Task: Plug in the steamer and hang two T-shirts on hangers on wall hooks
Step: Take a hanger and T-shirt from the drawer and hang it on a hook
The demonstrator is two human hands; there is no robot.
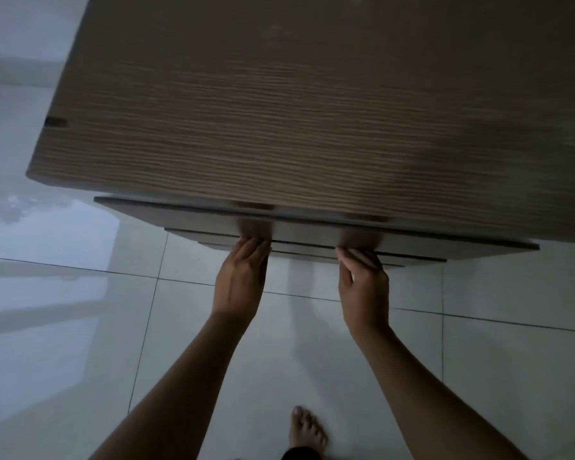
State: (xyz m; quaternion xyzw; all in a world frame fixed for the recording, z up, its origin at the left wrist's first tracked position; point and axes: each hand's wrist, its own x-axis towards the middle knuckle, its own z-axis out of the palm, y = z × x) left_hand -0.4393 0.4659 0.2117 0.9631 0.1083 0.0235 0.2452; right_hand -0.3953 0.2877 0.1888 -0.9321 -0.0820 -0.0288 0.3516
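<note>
I look straight down on a brown wood-grain chest of drawers [279, 111]. Below its top, the fronts of stacked drawers [186, 215] step out. My left hand [241, 280] and my right hand [364, 287] both reach to the edge of a lower drawer front, fingertips curled against or under it and hidden there. No steamer, T-shirt, hanger or wall hook is in view.
Glossy white floor tiles [213, 360] spread below and to the left of the chest, mirroring a window. My bare foot [306, 429] stands on the tiles near the bottom edge. A small dark notch [55, 122] marks the chest's left edge.
</note>
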